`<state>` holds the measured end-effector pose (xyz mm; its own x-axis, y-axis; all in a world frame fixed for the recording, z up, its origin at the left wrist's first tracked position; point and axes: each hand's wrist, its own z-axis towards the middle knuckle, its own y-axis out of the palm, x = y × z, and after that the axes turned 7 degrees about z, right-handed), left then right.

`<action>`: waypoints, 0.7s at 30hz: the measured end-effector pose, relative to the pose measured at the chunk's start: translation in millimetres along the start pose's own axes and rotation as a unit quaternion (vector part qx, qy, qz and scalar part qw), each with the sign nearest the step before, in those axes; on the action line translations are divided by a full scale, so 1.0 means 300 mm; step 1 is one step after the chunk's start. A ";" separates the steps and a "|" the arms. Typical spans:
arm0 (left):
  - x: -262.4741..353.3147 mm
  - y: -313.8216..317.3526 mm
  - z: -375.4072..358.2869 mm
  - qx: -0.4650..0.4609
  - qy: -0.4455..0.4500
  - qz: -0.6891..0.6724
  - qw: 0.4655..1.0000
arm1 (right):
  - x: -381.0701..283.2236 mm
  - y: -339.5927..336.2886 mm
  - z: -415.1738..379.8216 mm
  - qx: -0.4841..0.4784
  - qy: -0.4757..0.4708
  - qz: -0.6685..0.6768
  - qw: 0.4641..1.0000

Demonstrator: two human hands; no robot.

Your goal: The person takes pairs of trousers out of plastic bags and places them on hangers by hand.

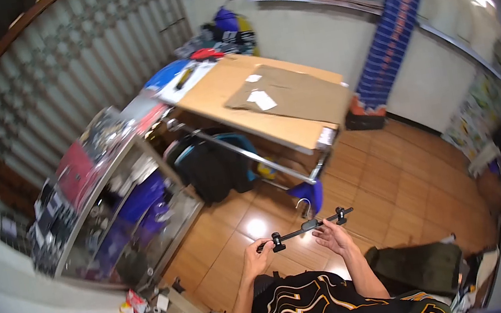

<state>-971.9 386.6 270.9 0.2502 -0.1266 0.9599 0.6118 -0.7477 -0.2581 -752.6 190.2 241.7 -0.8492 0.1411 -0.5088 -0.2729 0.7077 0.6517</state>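
Note:
A black clip hanger (309, 226) with a silver hook is held out in front of my body, its bar slanting up to the right. My left hand (257, 259) pinches the bar's left end, beside the left clip (278, 242). Close under the bar on the other side is my right hand (337, 239), its fingers apart and fingertips right at the bar, near the right clip (341, 215). No garment hangs from either clip.
Ahead stands a wooden-topped table (202, 102) with folded brown cloth (293, 94) on it. Dark clothes (217, 171) hang from a metal rail (243, 150) along its front. A glass cabinet (123, 222) is at left; dark green fabric (415, 268) lies at lower right.

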 end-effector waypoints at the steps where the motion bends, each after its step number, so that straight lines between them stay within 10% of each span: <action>1: 0.024 0.045 0.033 -0.021 -0.002 -0.002 1.000 | -0.026 -0.047 -0.035 0.015 -0.003 0.020 1.000; 12: 0.187 0.392 0.368 -0.213 0.009 0.027 0.977 | -0.217 -0.428 -0.225 0.251 -0.258 0.206 0.910; 21: 0.348 0.660 0.724 -0.283 0.041 0.002 0.958 | -0.689 -0.460 -0.056 0.327 -0.441 0.080 0.832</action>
<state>-661.6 366.9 296.3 0.1780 -0.1632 0.9704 0.1013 -0.9779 -0.1830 -546.8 51.7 266.4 -0.1099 0.5183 -0.8481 0.3606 0.8159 0.4520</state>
